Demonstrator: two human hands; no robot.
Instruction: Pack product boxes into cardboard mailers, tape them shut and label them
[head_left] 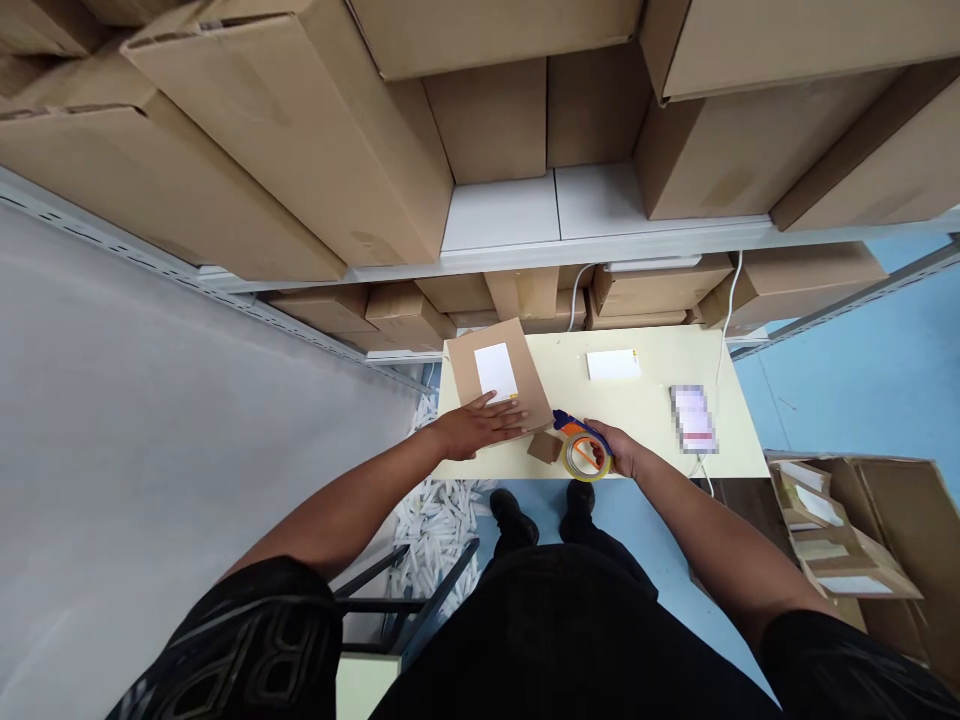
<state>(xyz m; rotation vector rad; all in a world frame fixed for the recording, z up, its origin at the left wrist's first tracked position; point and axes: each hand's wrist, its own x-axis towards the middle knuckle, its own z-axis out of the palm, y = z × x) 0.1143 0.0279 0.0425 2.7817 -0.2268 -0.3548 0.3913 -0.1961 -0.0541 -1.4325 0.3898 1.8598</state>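
Note:
A brown cardboard box (536, 385) with a white label (495, 370) on top lies turned at an angle on the left of the pale table. My left hand (484, 425) rests flat across its near part, fingers stretched out and touching the label's lower edge. In my right hand (611, 447) is a blue and orange tape dispenser (577, 428) with a roll of clear yellowish tape (577, 470). The dispenser's blue front end is close beside the box's right corner; whether it touches cannot be made out. A small brown cardboard flap (545, 447) shows between the box and the tape roll.
On the table (645, 425) lie a white label stack (613, 364) and a phone (693, 418) with a cable. Shelves of cartons (480, 110) rise behind. An open carton (892, 510) holding small boxes stands at right. White paper strips (435, 535) cover the floor at left.

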